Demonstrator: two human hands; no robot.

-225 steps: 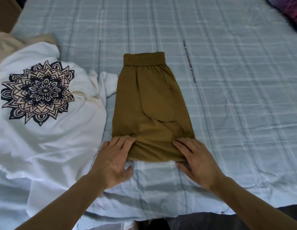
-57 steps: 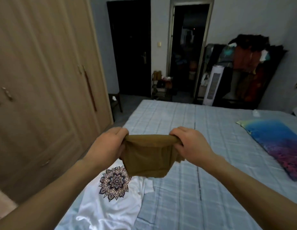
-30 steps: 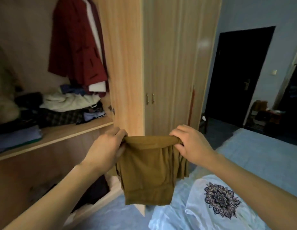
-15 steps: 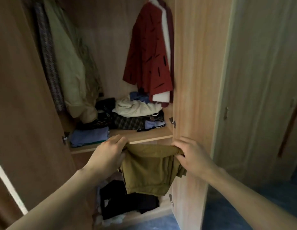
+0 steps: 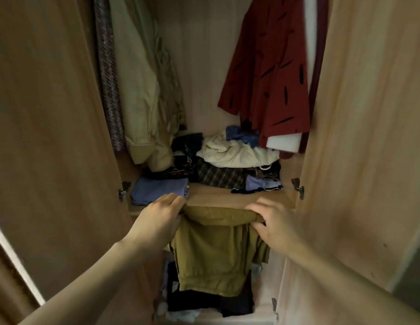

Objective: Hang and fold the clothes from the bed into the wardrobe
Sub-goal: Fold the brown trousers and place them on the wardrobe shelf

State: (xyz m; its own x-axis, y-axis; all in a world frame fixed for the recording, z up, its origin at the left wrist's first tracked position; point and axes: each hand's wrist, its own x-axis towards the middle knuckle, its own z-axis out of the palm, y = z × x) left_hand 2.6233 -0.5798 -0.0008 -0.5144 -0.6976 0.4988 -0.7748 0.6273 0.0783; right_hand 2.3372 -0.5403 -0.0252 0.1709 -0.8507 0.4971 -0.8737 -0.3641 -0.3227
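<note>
I hold the folded olive-brown shorts [image 5: 216,252] by their top fold in front of the open wardrobe. My left hand [image 5: 157,221] grips the left end, my right hand [image 5: 272,224] grips the right end. The shorts hang down just below the front edge of the wooden shelf [image 5: 227,199]. The bare strip of shelf lies right behind the fold, between a folded blue garment [image 5: 157,191] on the left and a heap of clothes [image 5: 234,160] on the right.
The left wardrobe door [image 5: 47,137] and the right door [image 5: 368,137] stand open close on both sides. A red shirt [image 5: 270,73] and a beige jacket [image 5: 143,90] hang above the shelf. Dark clothes [image 5: 204,303] lie in the compartment below.
I have turned from the bed to the wardrobe and come closer; the shorts, carried in both hands, now hang right at the shelf's front edge.
</note>
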